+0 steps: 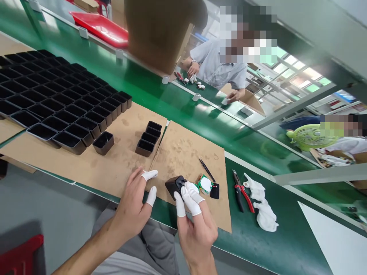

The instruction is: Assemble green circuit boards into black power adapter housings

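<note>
My left hand (134,204) hovers over the cardboard's front edge, with white finger cots on thumb and forefinger. Its fingers are apart and hold nothing. My right hand (196,219), also in white finger cots, pinches the near right end of a small black plastic box (172,186), which is tilted on its side. Part of that end is hidden by my fingertips. Just right of it lie a green circuit board with a white round piece (205,184) and a small flat black piece (215,191). Black tweezers (207,169) rest behind them.
Rows of open black boxes (54,103) fill the left side; a single box (103,143) and three more (148,139) stand nearer. Red-handled pliers (242,193) and crumpled white cloths (262,206) lie at right. Across the green bench sits a person (218,63), beside a red tray (100,28).
</note>
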`<state>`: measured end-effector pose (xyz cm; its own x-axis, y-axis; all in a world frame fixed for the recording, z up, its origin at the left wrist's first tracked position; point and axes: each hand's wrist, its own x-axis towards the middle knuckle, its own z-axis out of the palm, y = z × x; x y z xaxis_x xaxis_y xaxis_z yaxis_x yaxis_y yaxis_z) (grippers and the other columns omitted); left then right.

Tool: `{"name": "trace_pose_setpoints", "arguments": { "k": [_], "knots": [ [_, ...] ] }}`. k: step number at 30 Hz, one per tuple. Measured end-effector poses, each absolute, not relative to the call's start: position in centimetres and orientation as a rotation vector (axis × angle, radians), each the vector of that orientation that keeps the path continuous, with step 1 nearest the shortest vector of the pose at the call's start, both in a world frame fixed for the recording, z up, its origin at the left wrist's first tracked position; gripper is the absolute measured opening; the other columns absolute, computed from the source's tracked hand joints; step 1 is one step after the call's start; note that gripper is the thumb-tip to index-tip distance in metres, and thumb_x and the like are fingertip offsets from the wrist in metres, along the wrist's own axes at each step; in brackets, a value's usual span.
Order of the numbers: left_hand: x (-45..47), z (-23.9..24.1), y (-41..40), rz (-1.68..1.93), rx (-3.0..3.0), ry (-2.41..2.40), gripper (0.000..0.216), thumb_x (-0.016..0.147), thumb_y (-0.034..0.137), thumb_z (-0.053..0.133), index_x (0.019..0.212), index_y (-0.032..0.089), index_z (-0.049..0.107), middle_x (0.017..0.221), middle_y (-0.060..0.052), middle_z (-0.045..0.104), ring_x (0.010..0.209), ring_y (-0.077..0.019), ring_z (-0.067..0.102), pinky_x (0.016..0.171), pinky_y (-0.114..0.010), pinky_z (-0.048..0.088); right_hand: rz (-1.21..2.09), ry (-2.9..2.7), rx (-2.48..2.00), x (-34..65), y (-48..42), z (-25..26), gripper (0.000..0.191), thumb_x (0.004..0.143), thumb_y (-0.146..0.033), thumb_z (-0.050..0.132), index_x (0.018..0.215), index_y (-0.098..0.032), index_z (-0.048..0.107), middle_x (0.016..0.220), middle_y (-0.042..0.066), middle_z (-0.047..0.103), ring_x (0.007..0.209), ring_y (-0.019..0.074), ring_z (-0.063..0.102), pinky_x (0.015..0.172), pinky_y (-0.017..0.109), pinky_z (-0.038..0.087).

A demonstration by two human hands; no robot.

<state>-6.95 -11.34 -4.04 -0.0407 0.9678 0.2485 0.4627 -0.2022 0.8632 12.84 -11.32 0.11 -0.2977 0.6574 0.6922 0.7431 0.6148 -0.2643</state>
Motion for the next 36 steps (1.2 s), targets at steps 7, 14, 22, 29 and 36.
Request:
{"name": "trace_pose_setpoints", "arguments": {
  "k": [7,14,22,29,36],
  "knots": [
    [-6.8,-2.8,-10.9,1.263,1.918,1.506,0.038,0.116,0.016,0.046,0.15,0.023,0.061,0.131,-0.009,0.082,0.144,-0.0324,0.069,0.134,-0.062,0.048,-0.024,-2.12,-1.174,13.4,-11.3,-1.6,0.053,0.107,0.002,0.069,0.153,-0.021,0.077,0.129,0.02,0.083,0.123,0.0338,0.086,0.1,0.047,0.076],
    [-6.8,-2.2,-10.6,1.271,1.961,1.507,0.031,0.116,0.017,0.047,0.142,0.021,0.063,0.123,-0.009,0.08,0.127,-0.0296,0.076,0.133,-0.058,0.048,0.089,-1.968,-1.25,12.4,-10.6,-0.2,0.021,0.11,-0.007,0.073,0.125,-0.02,0.079,0.129,0.017,0.083,0.121,0.0282,0.085,0.102,0.042,0.075],
    [-6.9,-2.6,-10.3,1.187,2.168,1.245,0.053,0.109,0.01,0.052,0.159,0.023,0.06,0.139,-0.012,0.079,0.133,-0.0292,0.076,0.134,-0.058,0.048,0.11,-1.975,-1.251,12.5,-10.7,-0.3,0.038,0.11,-0.002,0.067,0.138,-0.024,0.081,0.135,0.015,0.085,0.126,0.028,0.085,0.106,0.042,0.074],
    [-6.7,-1.8,-10.0,1.241,2.164,1.205,0.044,0.101,0.001,0.049,0.134,0.02,0.072,0.122,-0.011,0.085,0.124,-0.0296,0.08,0.127,-0.058,0.057,0.153,-2.054,-1.219,13.3,-11.2,-0.1,0.042,0.109,-0.003,0.07,0.144,-0.023,0.08,0.139,0.017,0.081,0.127,0.0288,0.086,0.102,0.04,0.076],
    [-8.3,-0.8,-10.4,1.312,2.194,1.179,0.039,0.103,0.0,0.053,0.131,0.021,0.072,0.115,-0.01,0.084,0.12,-0.0285,0.082,0.12,-0.051,0.067,0.201,-2.028,-1.176,11.9,-12.6,-0.4,0.059,0.106,0.004,0.066,0.157,-0.025,0.073,0.143,0.019,0.079,0.131,0.0302,0.084,0.102,0.038,0.076]
  ]
}}
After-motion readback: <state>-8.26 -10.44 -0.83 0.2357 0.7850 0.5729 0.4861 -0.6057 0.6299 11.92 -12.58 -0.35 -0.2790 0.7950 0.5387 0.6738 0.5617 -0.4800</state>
